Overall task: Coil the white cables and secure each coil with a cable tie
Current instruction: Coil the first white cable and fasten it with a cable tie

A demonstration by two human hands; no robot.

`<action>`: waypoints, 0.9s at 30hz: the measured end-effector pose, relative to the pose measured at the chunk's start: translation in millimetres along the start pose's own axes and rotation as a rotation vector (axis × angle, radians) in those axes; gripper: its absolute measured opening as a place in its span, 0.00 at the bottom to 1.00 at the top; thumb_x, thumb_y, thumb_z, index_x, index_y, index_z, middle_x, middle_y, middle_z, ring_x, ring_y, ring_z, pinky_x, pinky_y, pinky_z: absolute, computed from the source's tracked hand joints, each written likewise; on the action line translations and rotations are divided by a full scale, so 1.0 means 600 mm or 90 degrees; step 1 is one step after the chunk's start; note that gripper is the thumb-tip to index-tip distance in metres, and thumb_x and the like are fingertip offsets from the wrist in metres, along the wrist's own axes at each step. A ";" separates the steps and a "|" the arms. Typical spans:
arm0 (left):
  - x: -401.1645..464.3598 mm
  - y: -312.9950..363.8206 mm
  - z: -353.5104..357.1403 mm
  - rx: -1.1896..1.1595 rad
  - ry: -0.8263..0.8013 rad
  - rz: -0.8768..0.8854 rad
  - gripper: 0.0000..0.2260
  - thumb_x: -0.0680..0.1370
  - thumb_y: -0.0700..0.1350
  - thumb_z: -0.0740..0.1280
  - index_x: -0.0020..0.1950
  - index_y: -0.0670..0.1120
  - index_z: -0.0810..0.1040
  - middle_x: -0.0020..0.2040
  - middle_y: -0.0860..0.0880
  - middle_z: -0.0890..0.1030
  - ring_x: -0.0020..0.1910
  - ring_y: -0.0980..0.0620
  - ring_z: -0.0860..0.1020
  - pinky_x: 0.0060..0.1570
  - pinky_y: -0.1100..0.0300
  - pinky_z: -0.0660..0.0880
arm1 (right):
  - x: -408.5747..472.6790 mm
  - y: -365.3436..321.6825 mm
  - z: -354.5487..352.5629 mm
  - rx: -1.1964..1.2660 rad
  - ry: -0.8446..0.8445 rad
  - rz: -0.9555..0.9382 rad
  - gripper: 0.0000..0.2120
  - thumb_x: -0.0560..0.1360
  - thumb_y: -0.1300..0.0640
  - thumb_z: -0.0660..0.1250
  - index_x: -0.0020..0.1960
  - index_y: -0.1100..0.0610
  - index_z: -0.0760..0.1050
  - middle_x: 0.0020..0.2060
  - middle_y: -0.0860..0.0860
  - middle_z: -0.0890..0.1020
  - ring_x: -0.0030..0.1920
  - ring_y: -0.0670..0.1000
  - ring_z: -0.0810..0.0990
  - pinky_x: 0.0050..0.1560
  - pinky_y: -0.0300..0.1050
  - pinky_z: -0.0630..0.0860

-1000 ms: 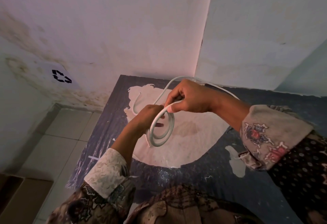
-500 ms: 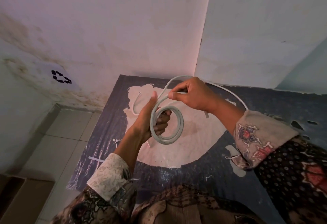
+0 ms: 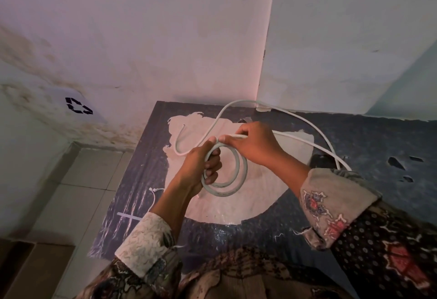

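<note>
Above the worn blue mat (image 3: 354,138), in the corner where the two walls meet, I have the white cable (image 3: 238,175) part-wound: two or so loops hang from my left hand (image 3: 196,171), whose fingers are curled shut through the ring and clamp the strands where they cross. My right hand (image 3: 250,145) pinches the running length of that cable between thumb and fingertips, just beside the left thumb, laying it toward the top of the coil. The unwound cable leaves in two directions, one curve lying on the pale patch of the mat to the left and a long arc sweeping out past my right sleeve (image 3: 331,204). The main risk, as I judge it, is the springy loops fanning open if my left fingers loosen while taking the new turn; the inner loop already sits smaller than the outer. The long tail could also drag on the mat or catch my sleeve and twist the next turn into a kink. A cable tie (image 3: 128,216) seems to lie on the mat near my left cuff, though it is thin and I cannot be sure; reaching for it one-handed could let the whole coil spring apart.
</note>
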State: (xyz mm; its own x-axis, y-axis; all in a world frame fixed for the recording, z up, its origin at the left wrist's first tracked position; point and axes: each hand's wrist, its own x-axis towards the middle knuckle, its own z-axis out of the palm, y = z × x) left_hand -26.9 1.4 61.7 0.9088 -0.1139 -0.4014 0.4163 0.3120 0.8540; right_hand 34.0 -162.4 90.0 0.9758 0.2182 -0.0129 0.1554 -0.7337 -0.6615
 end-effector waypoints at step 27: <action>0.014 -0.006 -0.024 -0.212 -0.094 -0.090 0.35 0.69 0.79 0.52 0.35 0.45 0.65 0.27 0.48 0.59 0.25 0.52 0.56 0.28 0.59 0.52 | -0.006 -0.030 -0.049 0.417 -0.096 0.078 0.15 0.76 0.46 0.72 0.43 0.59 0.83 0.21 0.45 0.68 0.21 0.45 0.61 0.21 0.38 0.59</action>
State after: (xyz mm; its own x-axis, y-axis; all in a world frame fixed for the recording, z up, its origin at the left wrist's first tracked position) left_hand -21.0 13.1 50.6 0.8473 -0.3050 -0.4348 0.5282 0.5703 0.6291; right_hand 32.1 -168.6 124.1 0.9412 0.2803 -0.1888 -0.1258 -0.2278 -0.9656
